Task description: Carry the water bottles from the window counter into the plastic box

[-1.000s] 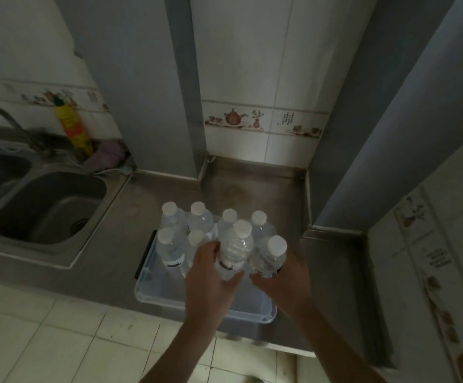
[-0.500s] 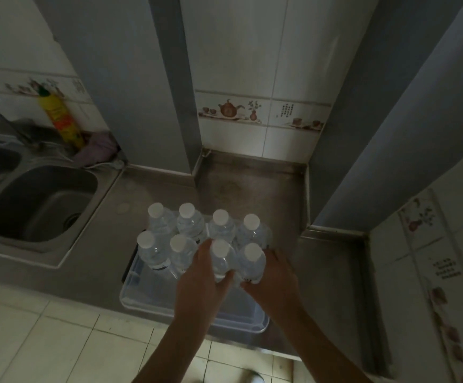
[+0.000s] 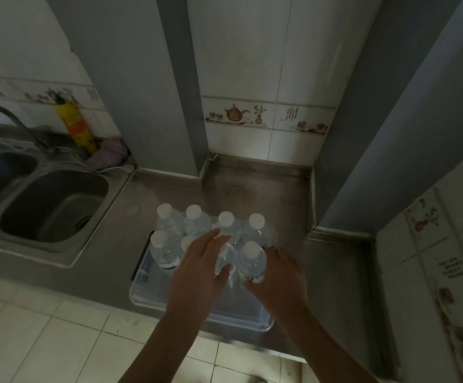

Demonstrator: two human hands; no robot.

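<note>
My left hand [image 3: 197, 268] and right hand [image 3: 276, 277] each half-clasp a water bottle [image 3: 251, 262] in the plastic box [image 3: 153, 295]; letting go clumsily could topple neighbours.

Two bare forearms are extended from the bottom edge toward the centre of the frame. The left hand [image 3: 197, 268] is held palm down, its fingers [image 3: 211, 237] spread and loosely curved. The right hand [image 3: 278, 277] is cupped just right of it, thumb turned inward.
</note>
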